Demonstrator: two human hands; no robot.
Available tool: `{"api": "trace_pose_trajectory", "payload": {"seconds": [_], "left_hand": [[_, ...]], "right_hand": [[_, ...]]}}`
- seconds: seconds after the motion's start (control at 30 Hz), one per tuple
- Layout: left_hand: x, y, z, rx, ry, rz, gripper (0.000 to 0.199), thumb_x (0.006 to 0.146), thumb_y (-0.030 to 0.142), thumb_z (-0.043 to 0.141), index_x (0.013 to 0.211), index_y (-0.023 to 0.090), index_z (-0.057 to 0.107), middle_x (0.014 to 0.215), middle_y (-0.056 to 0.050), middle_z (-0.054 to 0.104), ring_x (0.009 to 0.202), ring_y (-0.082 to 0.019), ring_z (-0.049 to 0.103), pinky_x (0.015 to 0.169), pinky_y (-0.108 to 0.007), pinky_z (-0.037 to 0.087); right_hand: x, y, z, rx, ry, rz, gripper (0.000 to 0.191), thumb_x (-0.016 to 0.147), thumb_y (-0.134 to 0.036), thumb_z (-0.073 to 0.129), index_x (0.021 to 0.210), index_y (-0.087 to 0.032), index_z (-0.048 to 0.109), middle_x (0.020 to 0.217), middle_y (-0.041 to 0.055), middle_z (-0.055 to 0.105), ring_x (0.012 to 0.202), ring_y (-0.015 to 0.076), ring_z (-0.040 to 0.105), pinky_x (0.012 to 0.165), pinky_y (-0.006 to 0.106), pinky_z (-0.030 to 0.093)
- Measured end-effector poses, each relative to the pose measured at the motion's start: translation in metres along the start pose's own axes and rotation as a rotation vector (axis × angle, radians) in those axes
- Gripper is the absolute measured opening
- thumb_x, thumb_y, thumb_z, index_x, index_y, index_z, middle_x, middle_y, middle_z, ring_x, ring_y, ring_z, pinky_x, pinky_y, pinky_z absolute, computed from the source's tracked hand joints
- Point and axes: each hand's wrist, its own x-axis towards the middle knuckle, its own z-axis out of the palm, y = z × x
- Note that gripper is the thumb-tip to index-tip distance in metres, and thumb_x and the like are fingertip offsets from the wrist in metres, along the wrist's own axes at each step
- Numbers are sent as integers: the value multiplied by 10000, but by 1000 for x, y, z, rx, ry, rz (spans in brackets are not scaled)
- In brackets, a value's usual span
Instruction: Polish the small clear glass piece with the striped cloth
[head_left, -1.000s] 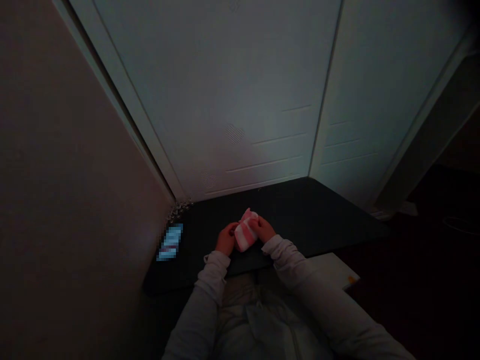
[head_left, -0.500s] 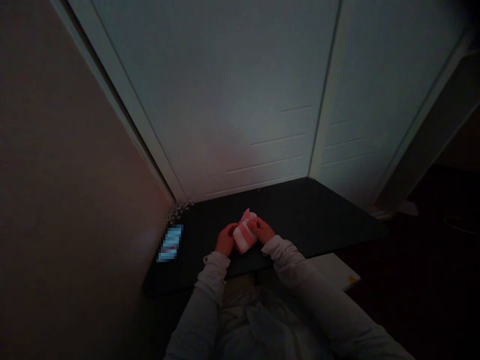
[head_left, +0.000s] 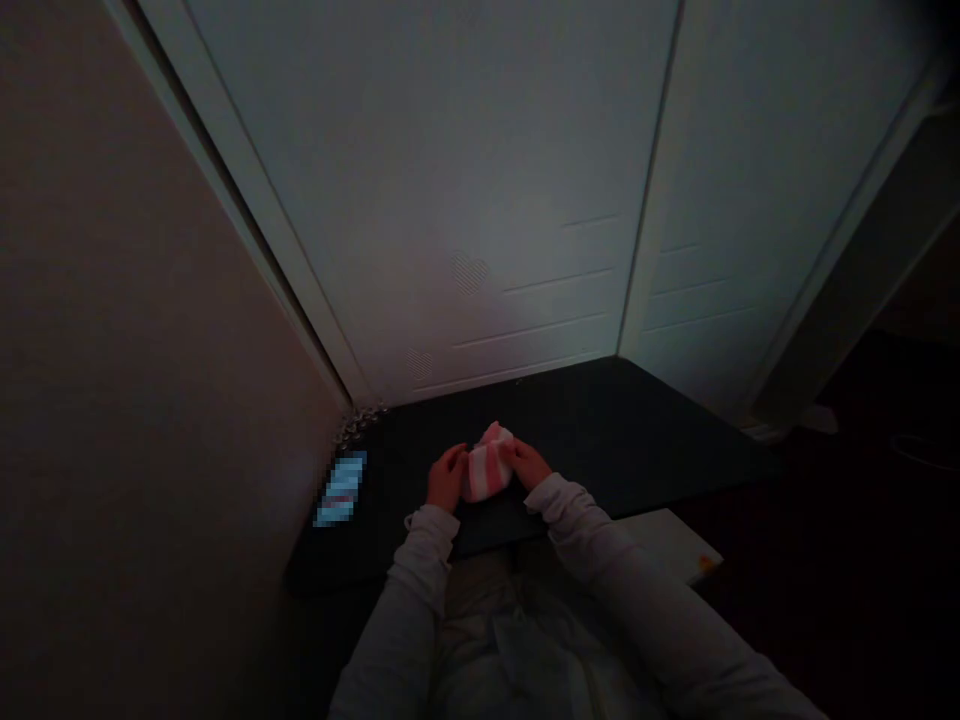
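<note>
A small bundle of pink-and-white striped cloth (head_left: 486,474) is held just over the black tabletop, near its front edge. Whether it is a sock, a towel or something else I cannot make out. On its left side my left hand (head_left: 445,480) pinches the edge with curled fingers. My right hand (head_left: 529,466) grips the upper right side, its thumb and fingers closed on the fabric. A pointed fold stands up at the top of the bundle between the two hands. The fingertips are partly hidden and dim.
The black table (head_left: 592,430) runs up to a white panelled door (head_left: 465,180). On its left lie a pixelated phone-like screen (head_left: 341,490) and a heap of small shiny bits (head_left: 360,425). Below the right front edge is a white board (head_left: 664,540) with an orange mark.
The cloth has turned, so its stripes run more upright, and its lower end has swung left. My left hand has shifted slightly left and its fingers have moved up the edge.
</note>
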Motion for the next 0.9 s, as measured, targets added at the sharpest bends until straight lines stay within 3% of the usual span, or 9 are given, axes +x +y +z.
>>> {"api": "trace_pose_trajectory", "payload": {"seconds": [0.4, 0.9], "left_hand": [[-4, 3, 2, 16, -65, 18, 297, 915, 314, 585, 1177, 174, 587, 1206, -90, 610, 1013, -228, 625, 851, -441, 535], [-1, -4, 3, 29, -109, 28, 299, 916, 315, 583, 1180, 175, 585, 1207, -91, 609, 1011, -226, 626, 849, -440, 536]], "right_hand": [[-6, -4, 0, -139, -114, -89, 290, 923, -303, 587, 1174, -158, 588, 1178, 83, 621, 989, 220, 635, 832, 427, 543], [-5, -1, -3, -178, -103, -127, 286, 925, -304, 583, 1172, -161, 589, 1185, 85, 618, 1000, 222, 632, 840, 430, 540]]}}
